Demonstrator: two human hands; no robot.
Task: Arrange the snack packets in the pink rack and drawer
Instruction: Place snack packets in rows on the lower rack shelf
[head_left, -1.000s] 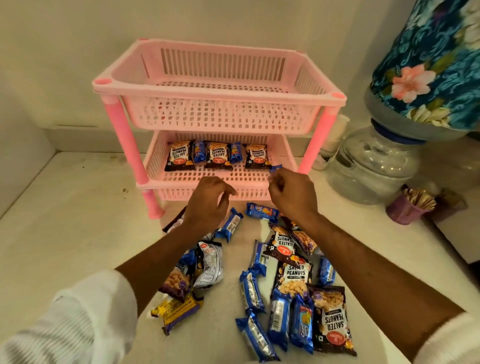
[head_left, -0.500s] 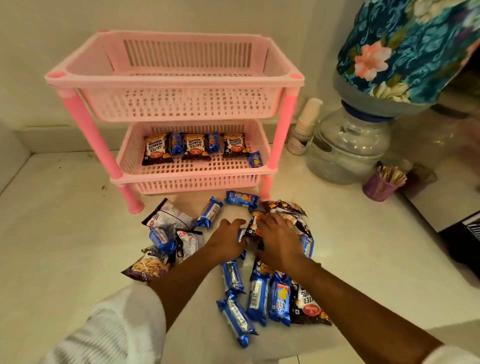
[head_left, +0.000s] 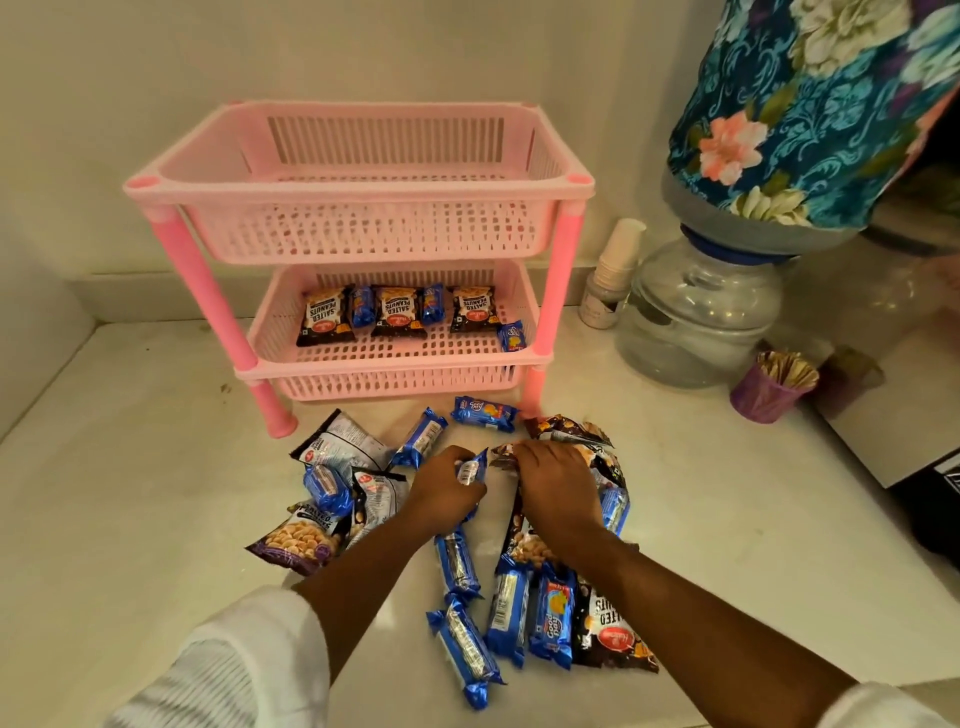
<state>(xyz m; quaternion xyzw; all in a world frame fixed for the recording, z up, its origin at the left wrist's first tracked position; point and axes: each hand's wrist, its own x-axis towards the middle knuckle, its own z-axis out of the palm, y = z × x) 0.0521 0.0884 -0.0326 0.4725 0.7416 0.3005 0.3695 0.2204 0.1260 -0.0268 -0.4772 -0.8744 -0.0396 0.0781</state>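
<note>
Your hands have come back down from the pink rack (head_left: 363, 244) to the pile on the worktop (head_left: 130, 467), your left hand (head_left: 447, 491) curled round a blue biscuit packet (head_left: 470, 470) and your right hand (head_left: 558, 491) gripping a peanut packet (head_left: 501, 457), so two more can go in.

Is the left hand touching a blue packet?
Touching. The head view shows the left hand with its fingers curled around a blue packet, lifting its end above the pile.
</note>
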